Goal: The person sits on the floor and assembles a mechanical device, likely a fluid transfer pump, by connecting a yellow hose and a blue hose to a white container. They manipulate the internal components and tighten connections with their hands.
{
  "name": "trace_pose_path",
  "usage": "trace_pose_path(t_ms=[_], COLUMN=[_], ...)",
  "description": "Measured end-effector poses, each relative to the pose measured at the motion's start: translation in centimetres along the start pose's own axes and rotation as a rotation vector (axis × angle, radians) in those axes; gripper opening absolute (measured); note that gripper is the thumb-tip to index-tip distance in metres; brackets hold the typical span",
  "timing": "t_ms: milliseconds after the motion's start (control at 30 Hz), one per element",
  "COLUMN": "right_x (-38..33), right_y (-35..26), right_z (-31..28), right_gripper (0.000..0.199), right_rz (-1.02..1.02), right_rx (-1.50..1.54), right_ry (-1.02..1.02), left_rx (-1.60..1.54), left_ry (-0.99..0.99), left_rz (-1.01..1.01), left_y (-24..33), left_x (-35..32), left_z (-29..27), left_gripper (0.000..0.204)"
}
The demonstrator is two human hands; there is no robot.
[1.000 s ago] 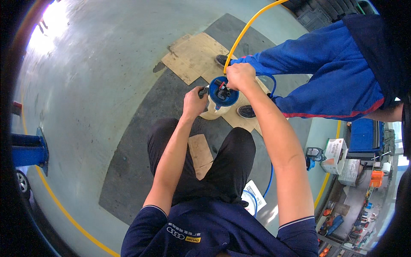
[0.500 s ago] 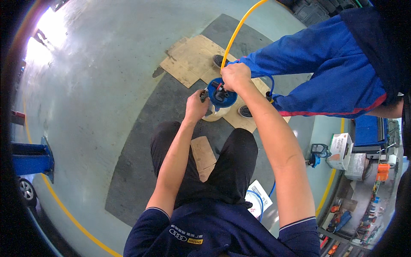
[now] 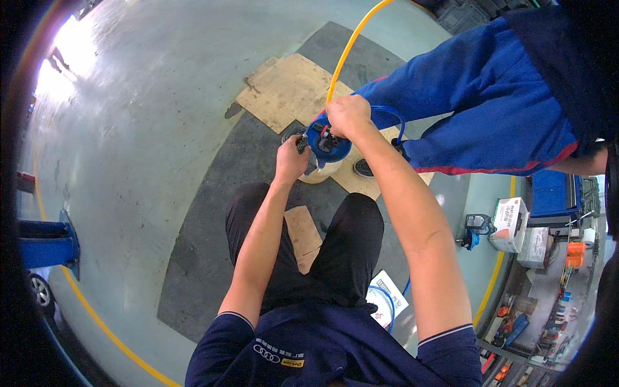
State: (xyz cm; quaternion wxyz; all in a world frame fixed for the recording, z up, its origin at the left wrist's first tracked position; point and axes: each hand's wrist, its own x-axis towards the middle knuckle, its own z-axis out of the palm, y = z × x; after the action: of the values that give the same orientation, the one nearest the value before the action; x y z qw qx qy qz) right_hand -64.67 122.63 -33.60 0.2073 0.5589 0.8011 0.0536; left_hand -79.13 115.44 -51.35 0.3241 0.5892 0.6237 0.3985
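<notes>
In front of me a blue round bowl-shaped top [image 3: 335, 155] sits over a pale container [image 3: 320, 173]. Dark fittings with a red piece [image 3: 325, 131] show inside the blue bowl. At its left side my left hand [image 3: 291, 160] is closed on a dark, ribbed thing [image 3: 301, 143] whose kind I cannot make out. My right hand [image 3: 349, 117] is closed above the bowl's far right side, where a yellow hose [image 3: 342, 59] meets it. Its fingers hide the hose's end. A thin blue hose [image 3: 399, 120] curves just right of that hand.
Another person's blue trousers [image 3: 451, 84] stand close on the right. Flattened cardboard [image 3: 284, 87] lies on the dark mat [image 3: 206, 238]. Farther right are a white box [image 3: 509, 222] and a tool bench [image 3: 548, 290]. A blue lift arm [image 3: 48, 244] stands at the left.
The bowl, container and both hands appear slightly farther left, as my view shifts a little. A dark, ribbed thing shows more beyond my left hand. Both hands keep their holds.
</notes>
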Motion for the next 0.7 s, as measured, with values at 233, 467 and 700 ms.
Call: trace_pose_path(t_ms=[233,467,700], right_x=[0.0,-0.1,-0.9], right_y=[0.0,-0.2,-0.4], right_z=[-0.2,-0.5,-1.4], right_gripper=[0.031,0.032,0.029], right_rz=[0.011,0.009,0.020], right_rx=[0.013,-0.014,-0.022], right_ry=[0.002,-0.041,-0.067], left_rx=[0.030,0.004,0.007], left_ry=[0.036,0.019,-0.034], left_rz=[-0.010,-0.093,-0.146], left_y=[-0.3,0.2,0.0], left_x=[0.1,0.1,0.1], left_z=[0.5,0.5,0.3], left_gripper=[0.046,0.048,0.051])
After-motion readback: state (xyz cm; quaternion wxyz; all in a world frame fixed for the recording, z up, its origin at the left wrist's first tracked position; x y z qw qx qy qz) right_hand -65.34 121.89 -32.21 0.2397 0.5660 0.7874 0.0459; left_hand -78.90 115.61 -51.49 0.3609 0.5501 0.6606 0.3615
